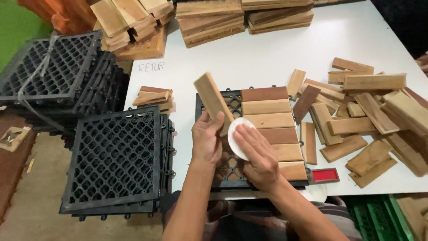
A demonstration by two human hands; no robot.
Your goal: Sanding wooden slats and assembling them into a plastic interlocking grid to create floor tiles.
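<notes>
My left hand [206,140] grips a light wooden slat [212,101] by its lower end, holding it tilted above a black plastic grid base [232,101] on the white table [249,58]. My right hand [257,154] rests flat on a round white pad [235,134], pressing it against the slat's lower part. Several wooden slats [267,120] lie side by side in the right half of the grid base, in tones from reddish brown to pale. The left half of the base shows bare black lattice.
A loose heap of wooden slats [370,116] covers the table's right side. Stacked slats [209,20] line the far edge, and a small pile [154,97] sits at left. Stacks of black grid bases [116,160] stand left of the table. A red flat object [324,175] lies near the front edge.
</notes>
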